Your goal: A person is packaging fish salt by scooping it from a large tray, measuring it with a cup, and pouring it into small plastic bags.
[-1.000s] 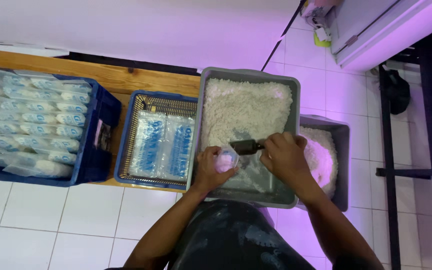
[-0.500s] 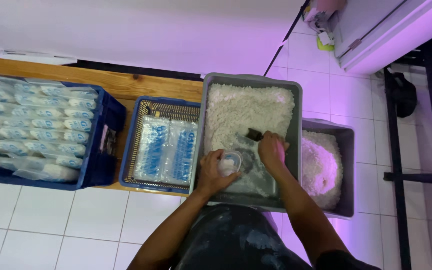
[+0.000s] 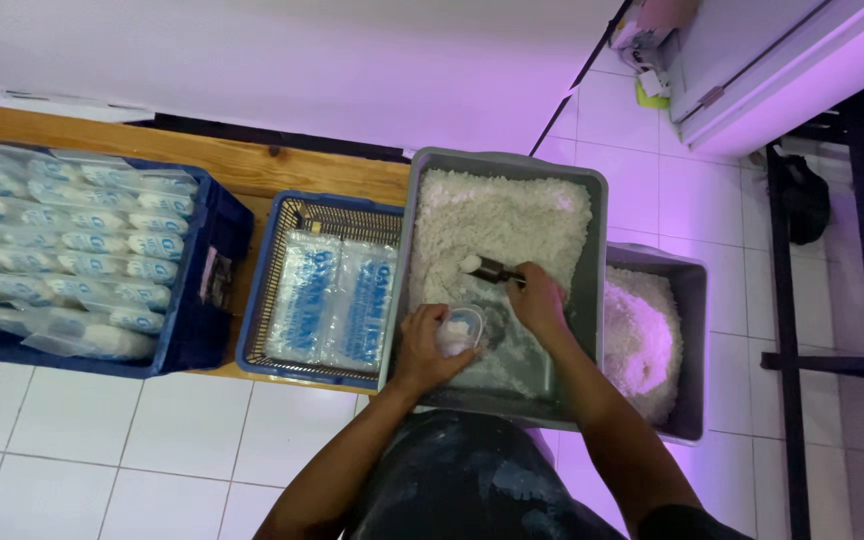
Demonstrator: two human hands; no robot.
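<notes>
Fingers (image 3: pixel 449 322) grip clear bag (image 3: pixel 460 331); blue-printed packs (image 3: pixel 337 300) beside.

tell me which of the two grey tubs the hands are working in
The larger grey tub in the middle, beside the blue wire basket. Both the left hand and right hand are inside it; the smaller grey tub sits untouched.

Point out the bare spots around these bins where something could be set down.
Bare wooden bench runs behind the blue crate and wire basket. White floor tiles lie open in front. Between the grey tub and its neighbours it is crowded.
</notes>
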